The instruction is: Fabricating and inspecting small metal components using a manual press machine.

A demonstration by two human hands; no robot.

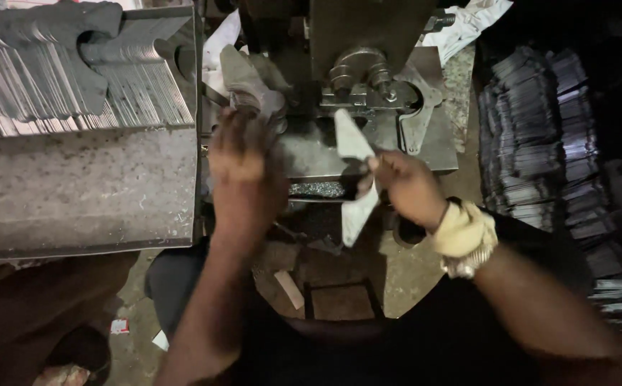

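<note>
Dim workshop, littered concrete floor [414,275], metal bench [75,193]

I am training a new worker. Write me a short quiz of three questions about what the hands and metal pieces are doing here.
1. True or false: the right hand holds one flat metal blank.
2. Which hand grips a bunch of blanks?
3. Where are the stacked blanks: A) tray at upper left, B) on the lap?

Key: 1 true; 2 the left hand; 3 A.

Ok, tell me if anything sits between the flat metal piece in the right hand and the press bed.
Nothing visible does: the right hand holds the flat grey metal blank right at the bare steel press bed.
</note>
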